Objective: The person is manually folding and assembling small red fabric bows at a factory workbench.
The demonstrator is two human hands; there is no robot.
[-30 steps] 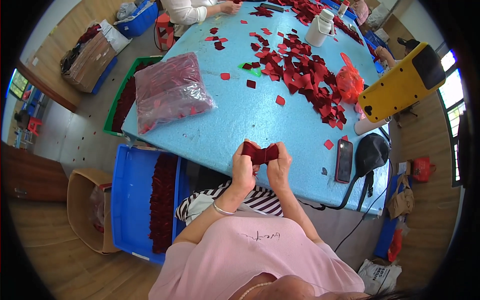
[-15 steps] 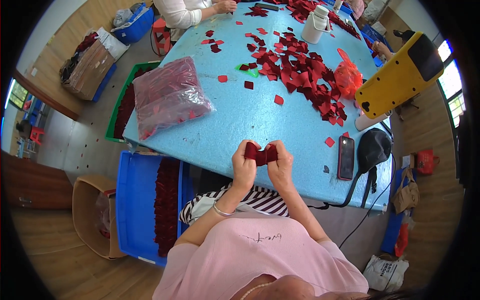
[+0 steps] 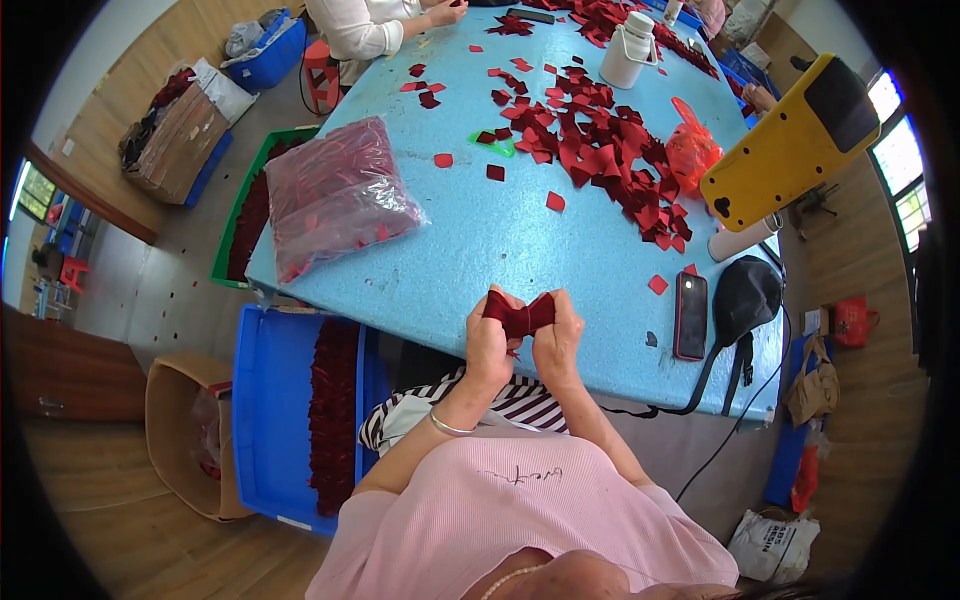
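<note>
You kept both your left hand (image 3: 490, 343) and right hand (image 3: 558, 340) pinched shut on the dark red bow (image 3: 519, 314), now squeezed narrower at its middle, at 6 o'clock of the blue table (image 3: 470, 230).

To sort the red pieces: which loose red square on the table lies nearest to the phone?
The small red square just left of the phone's top end; the others lie farther up the table.

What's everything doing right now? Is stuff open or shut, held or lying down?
Bow: pinched between both hands.
Left hand: shut on bow.
Right hand: shut on bow.
Plastic bag: full, lying flat.
Phone: screen dark, flat on table.
White jug: upright, lid on.
Blue crate: open, red pieces inside.
</note>
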